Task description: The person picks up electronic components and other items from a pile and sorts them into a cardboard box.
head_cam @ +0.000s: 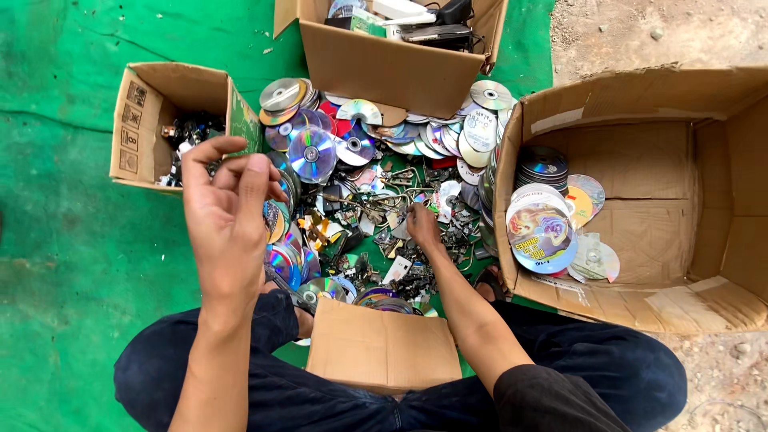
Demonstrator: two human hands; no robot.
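- Sitting cross-legged on a green mat (pixel 72 264), the person wears dark trousers (pixel 608 368); a loose heap of discs and scrap (pixel 368 200) lies spread in front of the knees.
- Left hand (pixel 228 216): raised above the heap at about 9 o'clock of it, back of the hand toward the camera, fingers loosely curled, thumb up. Whether anything is pinched between the fingertips cannot be told.
- Right hand (pixel 422 226): down in the middle of the heap, fingertips among small metal bits and dark scrap (pixel 384 212). Fingers bent as if pinching; what it grips, if anything, is too small to make out.
- Shiny silver disc (pixel 311 154), rainbow sheen, lies at 11 o'clock of the right hand, near the left hand's fingertips.
- Small cardboard box (pixel 140 104) at 10 o'clock, holding dark small parts.
- Medium cardboard box (pixel 384 60) at 12 o'clock, holding dark devices and cables.
- Large cardboard box (pixel 720 200) at 3 o'clock, open top; inside at its left wall a stack of discs (pixel 542 236) with printed faces, plus a dark stack just behind.
- Flat cardboard piece (pixel 384 348) rests on the lap at 6 o'clock, touching the near edge of the heap.
- Bare sandy ground (pixel 640 32) shows beyond the mat at 1 o'clock.
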